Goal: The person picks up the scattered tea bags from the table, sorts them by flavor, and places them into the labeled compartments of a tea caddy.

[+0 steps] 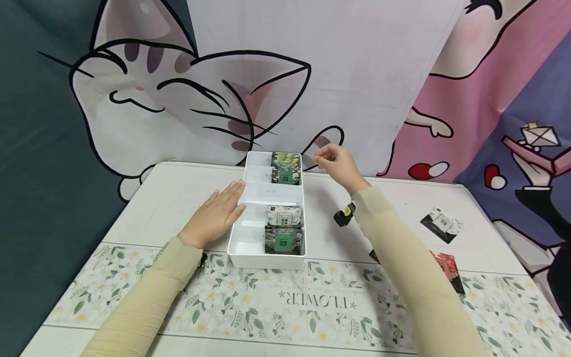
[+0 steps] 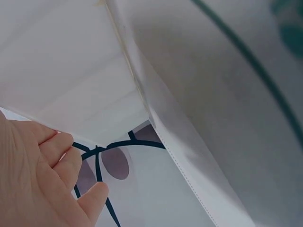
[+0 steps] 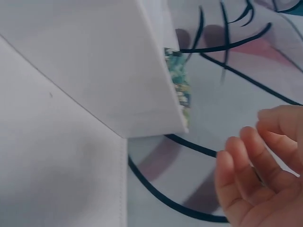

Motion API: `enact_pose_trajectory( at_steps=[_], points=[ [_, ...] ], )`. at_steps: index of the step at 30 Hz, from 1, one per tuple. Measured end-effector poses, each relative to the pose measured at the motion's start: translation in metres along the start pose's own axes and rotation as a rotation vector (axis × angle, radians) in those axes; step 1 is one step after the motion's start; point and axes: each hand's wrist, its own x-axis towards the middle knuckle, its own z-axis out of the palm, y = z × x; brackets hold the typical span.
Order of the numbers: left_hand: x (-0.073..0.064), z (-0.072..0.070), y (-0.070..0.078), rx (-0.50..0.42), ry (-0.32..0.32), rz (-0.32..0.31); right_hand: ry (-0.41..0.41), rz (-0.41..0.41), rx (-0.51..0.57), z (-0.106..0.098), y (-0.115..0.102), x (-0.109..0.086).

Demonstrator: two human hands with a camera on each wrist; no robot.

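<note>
A long white divided box [image 1: 267, 262] stands on the table, its several compartments running away from me. Packets sit along its right side: a yellow-green floral packet [image 1: 286, 159] at the back, a green-and-black packet [image 1: 285, 176] before it, a white packet [image 1: 284, 216] and another green-and-black packet [image 1: 283, 241] nearer me. My left hand [image 1: 216, 214] lies flat with straight fingers against the box's left wall. Just right of the box's back end, my right hand [image 1: 336, 163] is raised with fingers loosely bent. In the right wrist view nothing is between those fingers [image 3: 253, 146].
On the right of the table lie a black-and-white packet [image 1: 442, 224] and a red-and-black packet [image 1: 448, 270], the latter partly behind my right sleeve. A dark packet corner [image 1: 373, 255] peeks out beside that sleeve. A cartoon-printed curtain [image 1: 357, 64] hangs right behind the table.
</note>
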Motion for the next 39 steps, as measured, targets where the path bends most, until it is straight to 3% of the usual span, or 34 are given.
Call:
enact_pose_trajectory(
  at_steps=[10,18,27,39],
  points=[
    [0.001,-0.002,0.001,-0.003,-0.011,-0.002,-0.088,-0.034,-0.221,-0.042,0.0,-0.043],
    [0.001,-0.002,0.001,-0.005,-0.012,-0.005,-0.1,-0.044,-0.309,-0.07,0.009,-0.079],
    [0.002,-0.002,0.001,0.003,-0.023,-0.007,-0.124,0.053,-0.418,-0.096,0.031,-0.123],
    [0.001,-0.002,0.001,-0.009,-0.025,-0.01,-0.279,0.184,-0.476,-0.117,0.055,-0.157]
  ],
)
